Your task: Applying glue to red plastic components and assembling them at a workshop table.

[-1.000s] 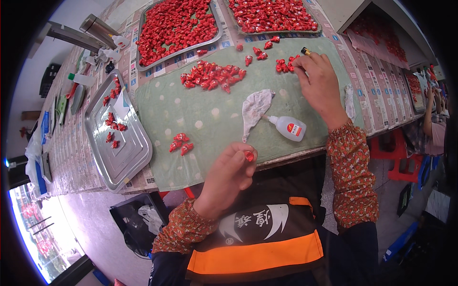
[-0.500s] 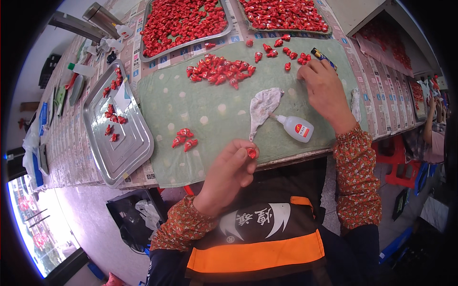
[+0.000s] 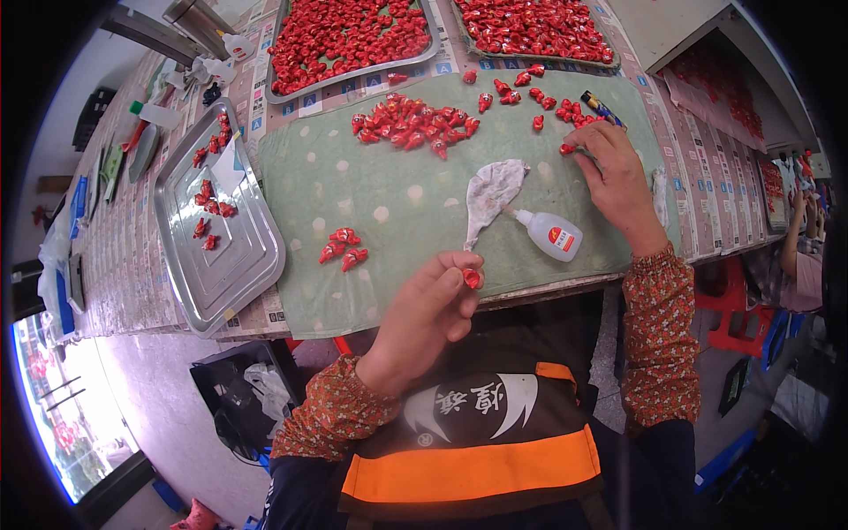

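Over the green cloth's (image 3: pixel 305 208) near edge, the left hand (image 3: pixel 422 311) pinches a red piece (image 3: pixel 472 279), hollow side out (perhaps for visibility); toward the far-right corner, the right hand's (image 3: pixel 616 172) narrow-set fingers meet another red piece (image 3: pixel 566 149), grip unclear to me.

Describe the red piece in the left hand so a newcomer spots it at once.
Find the pale-spotted green cloth. At its near edge, the left hand pinches the small, glossy red piece. Unlike the red pieces lying on the cloth, this one is held.
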A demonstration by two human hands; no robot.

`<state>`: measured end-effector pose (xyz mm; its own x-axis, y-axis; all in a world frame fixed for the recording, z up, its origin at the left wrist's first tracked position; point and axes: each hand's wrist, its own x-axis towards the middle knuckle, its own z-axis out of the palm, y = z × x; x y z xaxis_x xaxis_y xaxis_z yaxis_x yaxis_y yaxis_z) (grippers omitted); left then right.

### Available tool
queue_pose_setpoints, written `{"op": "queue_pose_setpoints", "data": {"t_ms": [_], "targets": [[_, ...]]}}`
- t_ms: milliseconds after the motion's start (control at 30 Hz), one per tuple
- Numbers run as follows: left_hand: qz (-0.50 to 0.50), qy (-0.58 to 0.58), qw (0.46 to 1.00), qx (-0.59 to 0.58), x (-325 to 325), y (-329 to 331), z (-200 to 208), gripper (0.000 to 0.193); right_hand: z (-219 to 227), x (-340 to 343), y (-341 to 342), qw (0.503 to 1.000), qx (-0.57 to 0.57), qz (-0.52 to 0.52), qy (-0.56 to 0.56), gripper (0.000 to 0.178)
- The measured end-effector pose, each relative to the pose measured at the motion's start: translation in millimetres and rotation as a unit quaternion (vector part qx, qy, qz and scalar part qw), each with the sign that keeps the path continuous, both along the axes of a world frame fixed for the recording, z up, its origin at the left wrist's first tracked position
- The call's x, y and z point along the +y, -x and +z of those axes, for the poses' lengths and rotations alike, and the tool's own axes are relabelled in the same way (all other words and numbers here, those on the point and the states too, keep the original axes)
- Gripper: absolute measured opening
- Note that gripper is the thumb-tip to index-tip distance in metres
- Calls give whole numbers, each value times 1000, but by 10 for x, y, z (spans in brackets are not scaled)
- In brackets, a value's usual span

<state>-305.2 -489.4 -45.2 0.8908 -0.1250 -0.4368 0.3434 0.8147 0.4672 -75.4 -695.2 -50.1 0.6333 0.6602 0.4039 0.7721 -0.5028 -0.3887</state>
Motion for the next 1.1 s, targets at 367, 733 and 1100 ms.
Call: {"op": "queue_pose_setpoints", "data": {"t_ms": [367, 733, 1100], "targets": [[7, 37, 999, -13, -54, -12, -52, 19, -31, -2, 20, 1000, -11, -11, -2, 10], [36, -44, 998, -29, -150, 39, -47, 16, 471, 255, 1248, 988, 71, 84, -109, 20], [74, -147, 984, -69, -254, 116, -61, 17, 444, 333, 1591, 993, 65, 60, -81, 23]]}}
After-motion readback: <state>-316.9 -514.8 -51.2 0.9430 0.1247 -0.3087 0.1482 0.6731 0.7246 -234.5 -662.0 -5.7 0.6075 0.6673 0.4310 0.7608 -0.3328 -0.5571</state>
